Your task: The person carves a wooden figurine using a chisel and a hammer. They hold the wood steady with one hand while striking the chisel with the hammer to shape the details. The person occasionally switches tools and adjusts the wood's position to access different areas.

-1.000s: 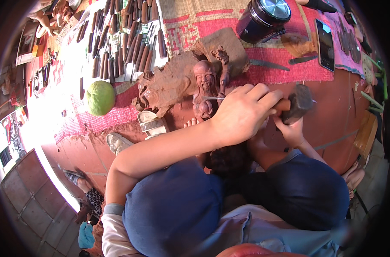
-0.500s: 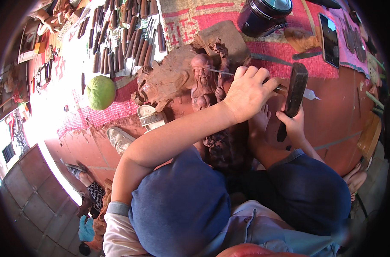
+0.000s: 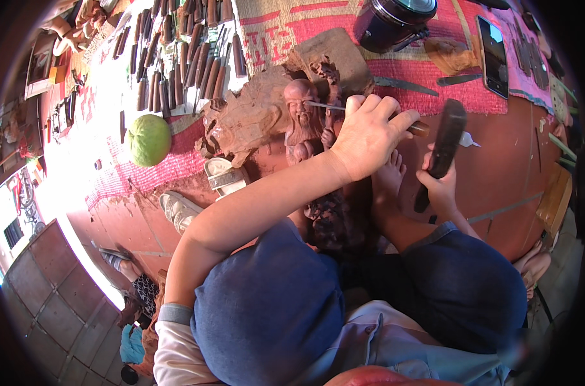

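Left hand (image 3: 367,134) is closing around a chisel (image 3: 369,114), fingers wrapped over the shaft, brown handle end sticking out just past the knuckles on the far side of the hand. The thin metal blade is running out from under the fingers and its tip is touching the wooden figure (image 3: 303,119) at about shoulder height.

Right hand (image 3: 441,188) is clamping on the lower part of a dark mallet (image 3: 441,151), which is standing tilted upward above that hand, close beside the chisel handle but not touching it.

Wooden figure: reddish-brown carving of a bald, bearded old man, smooth rounded head, long beard falling down the chest, robe folds cut in. It is rising out of a rough uncarved block (image 3: 254,119) of the same wood, with a flat pale-brown slab behind it and small carved detail beside the head. It is lying just ahead of the left hand, between the two knees, lower part hidden under the left forearm.

A bare foot (image 3: 389,180) is resting right below the left hand, against the carving's base.

Further from the left hand: a green round fruit (image 3: 149,139), rows of chisels (image 3: 183,58) on a white cloth, a dark lidded pot (image 3: 395,22). Beyond the right hand a phone (image 3: 495,55) is lying on a red woven mat (image 3: 434,83).
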`<action>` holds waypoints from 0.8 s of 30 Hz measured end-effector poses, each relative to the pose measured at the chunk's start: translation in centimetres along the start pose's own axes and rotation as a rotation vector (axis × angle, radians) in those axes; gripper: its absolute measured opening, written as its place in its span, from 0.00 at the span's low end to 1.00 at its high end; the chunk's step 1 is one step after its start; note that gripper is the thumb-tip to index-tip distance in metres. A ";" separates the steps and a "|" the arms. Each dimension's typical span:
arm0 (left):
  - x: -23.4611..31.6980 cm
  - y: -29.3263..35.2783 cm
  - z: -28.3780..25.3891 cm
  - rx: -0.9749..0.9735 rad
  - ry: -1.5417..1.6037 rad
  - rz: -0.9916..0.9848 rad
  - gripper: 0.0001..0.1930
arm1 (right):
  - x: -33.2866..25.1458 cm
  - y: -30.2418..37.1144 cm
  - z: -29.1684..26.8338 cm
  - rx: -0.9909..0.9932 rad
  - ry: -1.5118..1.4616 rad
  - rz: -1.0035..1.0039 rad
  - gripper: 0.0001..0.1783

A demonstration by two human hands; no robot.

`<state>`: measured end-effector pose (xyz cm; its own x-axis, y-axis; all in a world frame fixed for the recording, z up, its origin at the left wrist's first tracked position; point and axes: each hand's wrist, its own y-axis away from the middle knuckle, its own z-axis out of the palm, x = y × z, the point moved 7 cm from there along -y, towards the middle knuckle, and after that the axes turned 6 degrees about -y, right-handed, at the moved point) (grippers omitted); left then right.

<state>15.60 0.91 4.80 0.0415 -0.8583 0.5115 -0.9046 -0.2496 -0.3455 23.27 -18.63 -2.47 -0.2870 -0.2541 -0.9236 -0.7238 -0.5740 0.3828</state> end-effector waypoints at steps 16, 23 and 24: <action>0.7 0.1 -0.3 -0.032 -0.014 0.060 0.20 | -1.1 0.0 0.5 -0.017 0.086 -0.009 0.28; 0.5 0.4 -0.2 -0.074 0.023 0.060 0.19 | -0.8 0.3 0.2 0.018 -0.022 0.003 0.31; 0.4 0.3 -0.4 -0.059 0.033 0.055 0.19 | -0.6 0.3 0.1 0.022 -0.018 0.004 0.31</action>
<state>15.14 0.64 5.24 -0.0222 -0.8546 0.5188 -0.9286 -0.1747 -0.3275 23.10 -18.58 -1.82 -0.3006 -0.2423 -0.9225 -0.7362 -0.5559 0.3859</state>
